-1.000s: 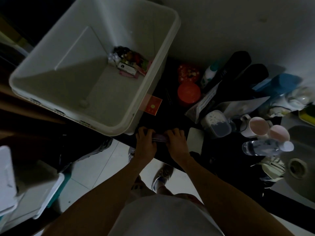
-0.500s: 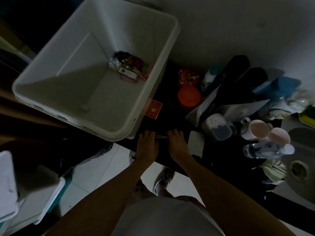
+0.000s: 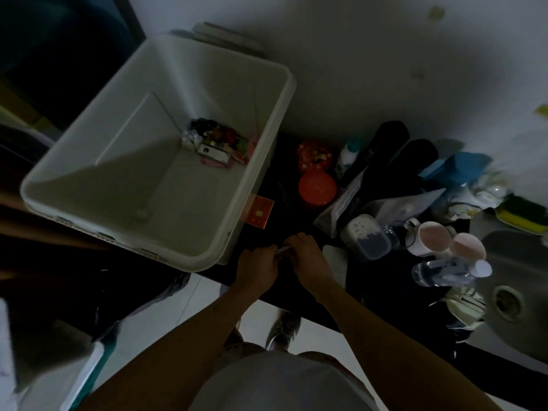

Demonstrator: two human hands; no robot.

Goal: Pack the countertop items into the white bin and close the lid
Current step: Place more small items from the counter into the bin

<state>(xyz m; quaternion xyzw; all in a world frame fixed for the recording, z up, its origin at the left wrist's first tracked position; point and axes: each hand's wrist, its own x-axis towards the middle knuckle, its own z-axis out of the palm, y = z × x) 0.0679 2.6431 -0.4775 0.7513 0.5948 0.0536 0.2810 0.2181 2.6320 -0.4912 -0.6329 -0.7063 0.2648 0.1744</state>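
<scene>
Head view, dim light. I read the white bin (image 3: 89, 185) as standing open at the left end of the dark countertop (image 3: 296, 295), its floor bare apart from one small heap of packets (image 3: 216, 145) in the far right corner; no lid is on it, and I cannot say which object in view is the lid. My left hand (image 3: 257, 266) and right hand (image 3: 308, 259) meet at the counter's near edge, just beside the bin's near right corner, fingers curled around a small pale slender object (image 3: 281, 249) pinched between them; what it is I cannot tell. Still unpacked, by my estimate nearly everything: red card (image 3: 259, 214), orange-lidded jar (image 3: 317, 188), red patterned container (image 3: 314, 154), lidded tub (image 3: 367, 237), two mugs (image 3: 450, 241), lying water bottle (image 3: 450, 272), blue cloth (image 3: 456, 169). Packing has barely begun; closing comes last.
</scene>
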